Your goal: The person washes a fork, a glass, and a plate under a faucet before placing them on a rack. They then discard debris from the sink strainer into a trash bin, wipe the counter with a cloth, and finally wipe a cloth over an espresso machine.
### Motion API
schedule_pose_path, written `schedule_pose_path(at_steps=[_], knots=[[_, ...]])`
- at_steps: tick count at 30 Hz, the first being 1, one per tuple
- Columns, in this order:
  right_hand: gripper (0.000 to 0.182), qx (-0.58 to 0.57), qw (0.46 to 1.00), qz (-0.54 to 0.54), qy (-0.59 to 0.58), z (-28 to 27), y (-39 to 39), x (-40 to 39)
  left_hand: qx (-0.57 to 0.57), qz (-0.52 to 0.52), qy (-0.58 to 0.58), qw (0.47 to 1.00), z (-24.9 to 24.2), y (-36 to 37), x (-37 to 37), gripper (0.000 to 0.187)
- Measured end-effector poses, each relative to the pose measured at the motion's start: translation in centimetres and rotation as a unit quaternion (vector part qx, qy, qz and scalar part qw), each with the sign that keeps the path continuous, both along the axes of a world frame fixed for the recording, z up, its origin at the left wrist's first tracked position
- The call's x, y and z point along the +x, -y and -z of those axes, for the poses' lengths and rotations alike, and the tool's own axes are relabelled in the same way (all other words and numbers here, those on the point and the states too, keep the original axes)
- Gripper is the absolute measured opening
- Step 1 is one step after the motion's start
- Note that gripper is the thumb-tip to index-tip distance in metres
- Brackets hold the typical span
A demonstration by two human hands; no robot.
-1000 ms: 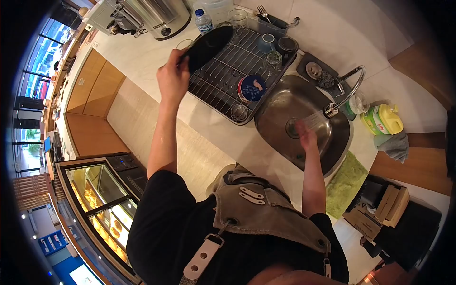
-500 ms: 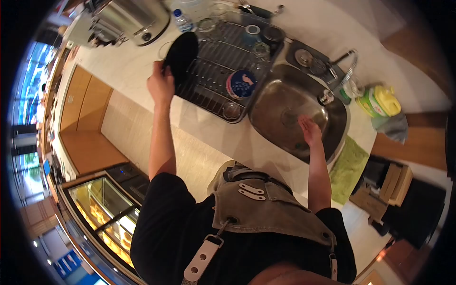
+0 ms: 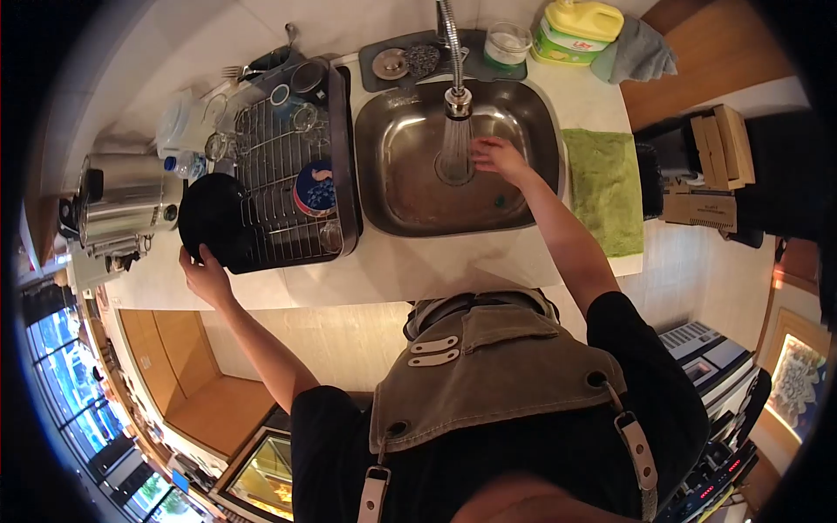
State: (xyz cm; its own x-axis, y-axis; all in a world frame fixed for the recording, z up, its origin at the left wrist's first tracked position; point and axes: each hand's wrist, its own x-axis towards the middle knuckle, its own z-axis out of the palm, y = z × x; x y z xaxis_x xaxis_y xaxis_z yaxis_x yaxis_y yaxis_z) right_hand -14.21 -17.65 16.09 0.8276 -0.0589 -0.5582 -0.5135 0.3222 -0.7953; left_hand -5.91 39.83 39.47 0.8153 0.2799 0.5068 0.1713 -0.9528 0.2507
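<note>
My left hand grips the lower edge of a round black plate, its thumb over the rim. The plate is at the left side of the dish rack. Over the sink, my right hand is empty, fingers stretched out beside a stream of water. That water falls from the faucet head into the basin. In the rack are a blue and pink patterned round dish, a small clear glass and several other glasses and cups.
A large steel pot and a water bottle are left of the rack. Behind the sink lies a grey tray with a scrubber. A yellow-green jug and green cloth are at the right.
The view has turned toward the sink. Water now visibly pours from the faucet, with my right hand beside the stream. My left hand still grips the black plate at the rack's left side.
</note>
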Motion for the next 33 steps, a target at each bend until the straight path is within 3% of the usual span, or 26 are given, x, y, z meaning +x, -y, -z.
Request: schedule_pose_path(at_steps=[1,4,5,6,7,9,12,14,15,19,23,26,27,30,31,33], knots=[[0.033,0.091,0.995,0.043,0.018,0.4,-0.2,0.5,0.013,-0.011,0.004,1.000,-0.4,1.1,-0.1,0.040],[0.034,0.200,0.978,0.019,0.059,1.3,-1.3,2.1,-0.003,0.121,0.130,0.984,-2.0,6.7,-0.7,0.039],[0.035,-0.002,0.997,-0.026,0.078,0.5,-1.3,2.5,-0.057,0.179,0.147,0.971,-2.4,9.5,-0.9,0.037],[0.036,-0.204,0.972,-0.070,0.093,-1.4,-1.1,3.1,-0.111,0.235,0.163,0.952,-2.5,12.7,-1.0,0.034],[0.037,-0.398,0.905,-0.112,0.104,-3.2,-0.8,3.6,-0.196,0.279,0.137,0.930,-2.2,15.8,-1.3,0.030],[0.038,-0.540,0.806,-0.018,0.240,-5.4,0.8,5.9,-0.293,0.338,0.056,0.893,-2.2,22.1,-2.3,0.025],[0.031,-0.630,0.721,-0.070,0.279,-12.3,2.5,10.3,-0.356,0.412,-0.082,0.835,0.6,31.0,-1.4,0.022],[0.028,-0.704,0.638,-0.145,0.277,-11.8,3.0,12.6,-0.417,0.392,-0.180,0.800,2.3,33.9,-0.3,0.022],[0.026,-0.738,0.591,-0.180,0.273,-12.1,3.4,13.5,-0.413,0.395,-0.175,0.802,2.7,35.0,0.1,0.021],[0.026,-0.750,0.561,-0.168,0.308,-13.4,5.4,15.0,-0.419,0.391,-0.165,0.802,5.4,36.5,2.6,0.020],[0.032,-0.797,0.494,-0.155,0.310,-16.0,5.6,17.9,-0.380,0.373,-0.181,0.827,6.5,37.9,7.0,0.018],[0.031,-0.801,0.505,-0.214,0.240,-18.9,5.6,19.0,-0.322,0.427,-0.130,0.835,8.0,39.6,12.2,0.017],[0.027,-0.765,0.567,-0.230,0.203,-21.5,5.4,19.0,-0.296,0.433,-0.127,0.841,8.2,40.1,13.8,0.018],[0.022,-0.767,0.581,-0.140,0.233,-22.2,7.8,19.6,-0.306,0.445,-0.177,0.823,8.8,41.3,18.2,0.020],[0.021,-0.730,0.626,-0.097,0.257,-22.2,8.5,19.2,-0.219,0.452,-0.184,0.845,8.7,41.7,19.3,0.021],[0.020,-0.645,0.702,-0.008,0.301,-22.0,9.4,17.7,-0.151,0.487,-0.151,0.847,9.0,42.6,20.3,0.022]])
